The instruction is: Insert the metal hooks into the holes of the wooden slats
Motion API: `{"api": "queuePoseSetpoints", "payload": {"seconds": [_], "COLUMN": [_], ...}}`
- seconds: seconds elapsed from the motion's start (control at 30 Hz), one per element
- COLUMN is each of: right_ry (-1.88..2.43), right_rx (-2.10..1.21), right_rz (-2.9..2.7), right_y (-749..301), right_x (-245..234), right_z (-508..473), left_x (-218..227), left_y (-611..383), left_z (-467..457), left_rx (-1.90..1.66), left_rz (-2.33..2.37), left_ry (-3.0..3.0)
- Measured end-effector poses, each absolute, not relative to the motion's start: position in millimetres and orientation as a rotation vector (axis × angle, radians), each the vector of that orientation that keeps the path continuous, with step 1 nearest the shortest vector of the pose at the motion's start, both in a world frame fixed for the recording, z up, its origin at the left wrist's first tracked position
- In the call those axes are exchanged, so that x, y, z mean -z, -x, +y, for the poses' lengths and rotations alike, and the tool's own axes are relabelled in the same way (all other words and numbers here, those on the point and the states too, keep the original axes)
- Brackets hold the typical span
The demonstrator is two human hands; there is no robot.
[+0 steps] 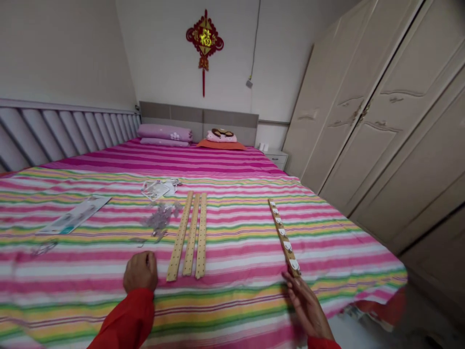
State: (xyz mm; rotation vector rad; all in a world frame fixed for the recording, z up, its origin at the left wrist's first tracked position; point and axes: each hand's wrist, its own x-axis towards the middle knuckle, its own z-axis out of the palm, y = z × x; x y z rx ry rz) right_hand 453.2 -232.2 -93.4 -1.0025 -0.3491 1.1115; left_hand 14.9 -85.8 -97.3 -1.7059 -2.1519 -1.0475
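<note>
the left hand (140, 272) rests at the near part of the bed, its fingers curled together into a fist; whether anything is inside it cannot be told. the right hand (308, 306) reaches forward, its fingertips at the near end of a wooden strip with white round-backed pieces (282, 232). that strip lies lengthwise on the right part of the striped bedsheet (236, 257), six white pieces in a row along its top; whether the fingers are clamped on its end or only touch it cannot be told.

well apart from it, nearer the left hand, three perforated wooden strips (191, 236) lie side by side, pointing away from the person. just left of them is a loose heap of small translucent pieces (160, 219), with clear packets holding white cards (160, 188) beyond it. farther left a long white package (75, 214) lies slantwise, and a small clear item (44, 247), too blurred to name, lies nearer.

at the far end are a lilac pillow (163, 132) and the grey headboard (228, 120); a red-and-gold hanging ornament (205, 39) is on the wall above. a pale wardrobe (330, 106) stands on the right.
</note>
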Motion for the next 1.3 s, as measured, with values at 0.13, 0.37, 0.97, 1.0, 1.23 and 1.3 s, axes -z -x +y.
{"api": "queuePoseSetpoints", "payload": {"seconds": [0.13,0.37,0.97,1.0,1.23,1.3], "right_ry": [0.990,1.074,1.738,1.779,1.858,1.815], "right_rx": [-1.265,-1.373,-0.615,-0.606,-0.594,-0.605], "right_rz": [-0.348,-0.624,-1.549,-1.579,-1.708,-1.718], "right_y": [-419.0,-355.9,-240.3,-238.9,-232.3,-231.7], "right_x": [105.3,101.7,57.3,54.4,46.3,48.5], "right_z": [-247.7,-242.3,-150.0,-149.4,-144.0,-142.8], "left_x": [97.9,92.5,103.1,102.7,105.9,107.9], "left_y": [-13.5,-17.2,-16.0,-16.5,-16.8,-14.4], "left_z": [-85.5,-90.1,-86.0,-86.5,-86.2,-85.5], "left_rx": [1.023,0.941,0.956,0.960,1.047,1.121], "left_rz": [-2.126,-2.119,-1.971,-1.969,-1.963,-1.958], "left_ry": [1.743,1.730,1.754,1.755,1.731,1.748]}}
